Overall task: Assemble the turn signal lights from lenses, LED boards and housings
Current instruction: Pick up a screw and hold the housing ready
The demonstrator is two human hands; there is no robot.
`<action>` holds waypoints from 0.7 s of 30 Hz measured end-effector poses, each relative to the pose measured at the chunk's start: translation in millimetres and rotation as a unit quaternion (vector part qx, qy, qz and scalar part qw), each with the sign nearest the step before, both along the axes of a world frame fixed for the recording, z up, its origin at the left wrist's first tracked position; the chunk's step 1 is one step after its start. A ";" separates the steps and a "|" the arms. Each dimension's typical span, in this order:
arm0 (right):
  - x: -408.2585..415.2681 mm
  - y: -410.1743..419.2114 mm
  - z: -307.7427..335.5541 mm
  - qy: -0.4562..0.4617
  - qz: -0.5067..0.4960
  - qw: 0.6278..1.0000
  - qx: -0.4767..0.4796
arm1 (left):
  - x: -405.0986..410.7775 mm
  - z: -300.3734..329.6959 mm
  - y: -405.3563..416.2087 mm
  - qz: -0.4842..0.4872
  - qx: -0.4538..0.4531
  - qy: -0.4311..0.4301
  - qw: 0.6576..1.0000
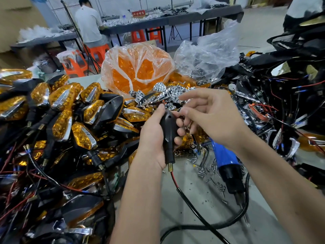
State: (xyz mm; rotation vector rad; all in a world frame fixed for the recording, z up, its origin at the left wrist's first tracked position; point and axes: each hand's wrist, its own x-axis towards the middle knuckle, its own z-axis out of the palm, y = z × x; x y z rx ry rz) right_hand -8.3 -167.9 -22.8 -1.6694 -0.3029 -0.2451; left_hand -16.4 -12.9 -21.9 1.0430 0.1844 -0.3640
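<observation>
housing [168, 127] front hidden, screws [213, 175] blurred

Your two hands, left hand [151, 136], right hand [207, 115], one black housing [168, 131] held, one blue screwdriver [226, 164], two plastic bags [137, 67], finished lights [61, 106] too many to count.

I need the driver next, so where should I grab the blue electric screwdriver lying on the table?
Grip the blue electric screwdriver round its blue barrel, coming from above on the right. It lies flat, bit end toward the person, with its black collar and cord below, and the barrel is its widest bare part.
</observation>
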 end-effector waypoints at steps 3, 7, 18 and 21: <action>1.8 -3.5 -0.4 0.000 -0.014 1.000 0.012 | -0.9 0.4 -3.3 -0.001 0.022 0.003 1.000; -0.1 -5.4 0.5 -0.017 -0.007 1.000 -0.011 | -3.6 0.9 -5.4 0.008 0.069 -0.010 0.998; -1.7 -6.8 2.9 0.009 0.062 0.996 -0.064 | -10.2 3.5 -14.5 0.019 0.138 -0.021 0.990; -2.8 -9.6 5.6 0.013 0.065 0.995 -0.074 | -9.9 3.0 -13.6 0.028 0.134 -0.017 0.990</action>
